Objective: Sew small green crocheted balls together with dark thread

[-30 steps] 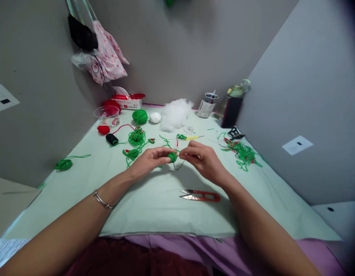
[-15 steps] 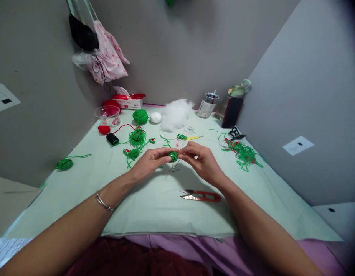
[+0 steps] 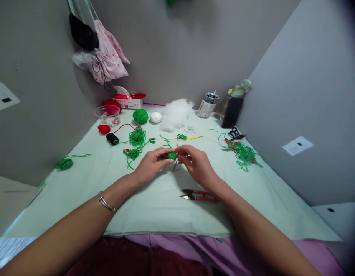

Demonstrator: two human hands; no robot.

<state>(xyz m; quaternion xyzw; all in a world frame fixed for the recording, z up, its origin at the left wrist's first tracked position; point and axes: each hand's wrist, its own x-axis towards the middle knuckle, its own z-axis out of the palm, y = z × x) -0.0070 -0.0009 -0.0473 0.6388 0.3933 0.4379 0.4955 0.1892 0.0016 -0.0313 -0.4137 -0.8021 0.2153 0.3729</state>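
Note:
Between the thumb and fingers of my left hand (image 3: 154,163) is a small round green crocheted piece (image 3: 172,155). My right hand (image 3: 196,161) is closed in a pinch at the right side of that piece; what its fingertips hold is too small to make out. A dark thread (image 3: 174,165) hangs below the piece. Red-handled thread snips (image 3: 191,194) lie on the table under my right wrist, partly covered by the forearm. Just beyond my hands lies a yellow-handled crochet hook (image 3: 193,137) beside a bit of green yarn (image 3: 181,136).
White stuffing (image 3: 177,114), a green yarn ball (image 3: 140,116) and a can of pens (image 3: 207,105) stand at the back. Left are a black thread spool (image 3: 112,138) and green crocheted pieces (image 3: 133,154). Tangled yarn scraps (image 3: 245,153) lie right, near a phone (image 3: 232,112) leaning on a bottle.
The green piece has turned and shifted slightly left in my left hand. My right hand has dropped a little, and its forearm now covers the end of the snips' handle.

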